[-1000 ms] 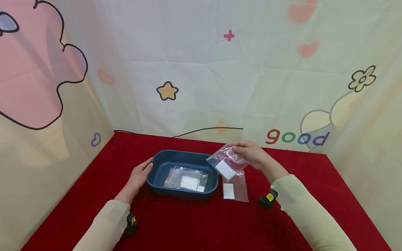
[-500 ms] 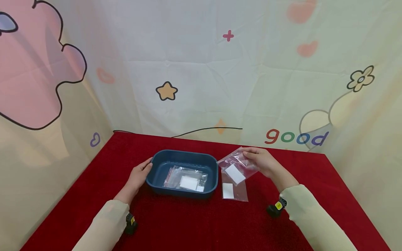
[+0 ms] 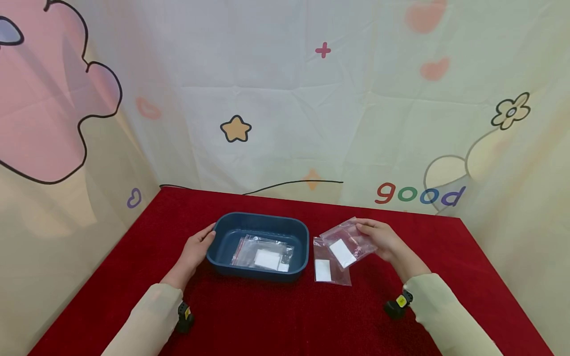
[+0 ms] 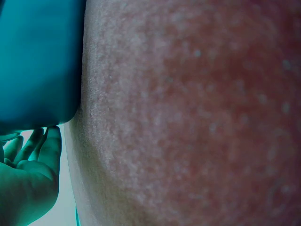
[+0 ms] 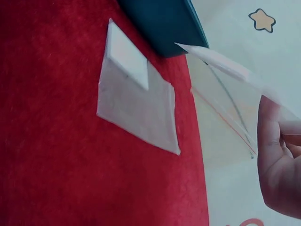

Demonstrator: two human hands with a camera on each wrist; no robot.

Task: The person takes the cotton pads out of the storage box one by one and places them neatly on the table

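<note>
Bag (image 3: pixel 358 238) raised above the red tabletop (image 3: pixel 267 316), right of the blue tub (image 3: pixel 256 273), a white rectangle (image 3: pixel 342 253) showing in it. Right grip (image 3: pixel 382 238) closed to a pinch on its far edge, thumb on top. Beneath, partly covered from head view, second bag (image 3: pixel 340 279), flat on the tabletop just beside the tub. Left grip (image 3: pixel 195 248) not closed, fingers extended, touching the tub's left end. Several bags (image 3: pixel 245 251) overlapping inside the tub. Printed backdrop (image 3: pixel 267 153) behind.

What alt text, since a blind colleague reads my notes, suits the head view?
A person's right hand holds a clear bag with a white insert near another bag on red cloth; the left hand holds a blue tub containing more bags.
</note>
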